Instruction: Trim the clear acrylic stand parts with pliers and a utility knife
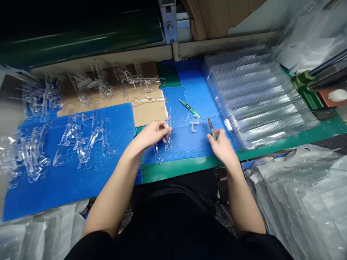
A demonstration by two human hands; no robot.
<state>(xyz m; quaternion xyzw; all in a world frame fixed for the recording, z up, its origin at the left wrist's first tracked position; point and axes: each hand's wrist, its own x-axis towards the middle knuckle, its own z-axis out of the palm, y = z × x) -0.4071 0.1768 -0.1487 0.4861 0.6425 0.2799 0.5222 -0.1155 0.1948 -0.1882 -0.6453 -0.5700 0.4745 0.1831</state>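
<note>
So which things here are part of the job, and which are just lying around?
Part of the job: left hand, clear plastic piece, right hand, slim tool, plastic pieces.

Lying around: green cutter, clear trays, plastic bags, cardboard.

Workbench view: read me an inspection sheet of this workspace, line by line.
surface: blue corrugated plastic sheets over a green mat and cardboard.
job's things: clear moulded plastic pieces in loose heaps.
clutter: green utility knife on blue sheet; stacked clear trays.
hands: left hand at a clear plastic piece; right hand holds a pen-like tool.
cables: nothing seen.
surroundings: bagged plastic; green machinery.
</note>
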